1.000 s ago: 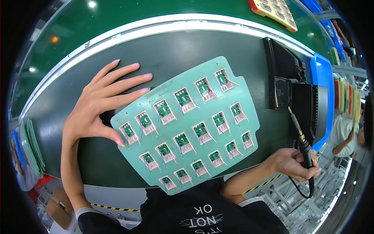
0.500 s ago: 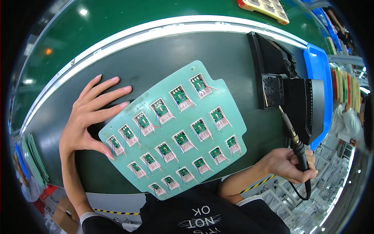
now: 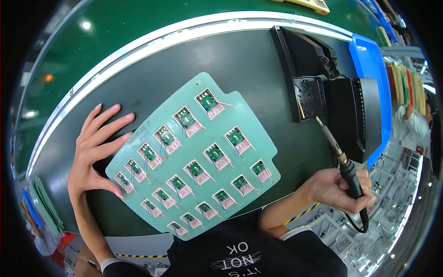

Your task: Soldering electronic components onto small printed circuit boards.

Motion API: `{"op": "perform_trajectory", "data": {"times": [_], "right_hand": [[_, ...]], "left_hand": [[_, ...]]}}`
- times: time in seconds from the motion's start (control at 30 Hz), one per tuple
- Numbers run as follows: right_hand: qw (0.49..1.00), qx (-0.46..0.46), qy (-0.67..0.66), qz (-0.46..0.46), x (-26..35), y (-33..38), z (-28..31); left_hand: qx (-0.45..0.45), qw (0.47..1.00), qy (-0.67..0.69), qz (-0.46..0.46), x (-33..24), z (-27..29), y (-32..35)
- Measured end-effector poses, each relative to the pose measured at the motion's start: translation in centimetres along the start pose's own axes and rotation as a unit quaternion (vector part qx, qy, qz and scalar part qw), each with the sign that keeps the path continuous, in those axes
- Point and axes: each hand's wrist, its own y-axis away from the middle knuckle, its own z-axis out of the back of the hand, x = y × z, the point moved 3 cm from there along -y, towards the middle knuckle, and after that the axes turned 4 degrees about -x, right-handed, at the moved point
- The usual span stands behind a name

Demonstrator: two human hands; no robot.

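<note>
A light green holding board [image 3: 196, 152] lies tilted on the dark worktable, with several small green circuit boards [image 3: 186, 119] set in its cut-outs. Thin red and blue wires stick out from them. My left hand [image 3: 99, 150] has its fingers spread at the board's left edge, the thumb and forefinger against the rim. In my right hand [image 3: 342, 190] is a soldering iron [image 3: 349, 173], its fingers wrapped round the black handle. The iron's tip points up and left, near a black tray [image 3: 310, 99] and away from the circuit boards.
A black soldering stand [image 3: 304, 53] and a black box [image 3: 353, 117] stand at the right, beside a blue tray [image 3: 373, 60]. Beyond the white rail runs a green belt [image 3: 152, 21] with a yellowish tray [image 3: 314, 4]. Stacked green boards [image 3: 45, 207] stand at far left.
The board and the whole bench have shifted left in the picture, as the view turned slightly. Both hands keep their poses; the iron stays in my right hand.
</note>
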Motion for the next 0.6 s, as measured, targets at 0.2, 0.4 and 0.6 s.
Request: {"op": "perform_trajectory", "data": {"times": [0.2,0.4,0.6], "right_hand": [[1.0,0.003,0.011,0.0,0.03,0.01,-0.14],[1.0,-0.001,0.01,-0.013,-0.04,0.04,0.17],[1.0,0.006,-0.002,-0.01,0.05,-0.04,0.13]], "left_hand": [[0.001,1.0,-0.006,0.002,0.09,0.18,0.2],[-0.005,1.0,0.0,-0.003,0.14,0.1,0.12],[-0.006,1.0,-0.009,-0.016,0.09,0.08,0.05]]}}
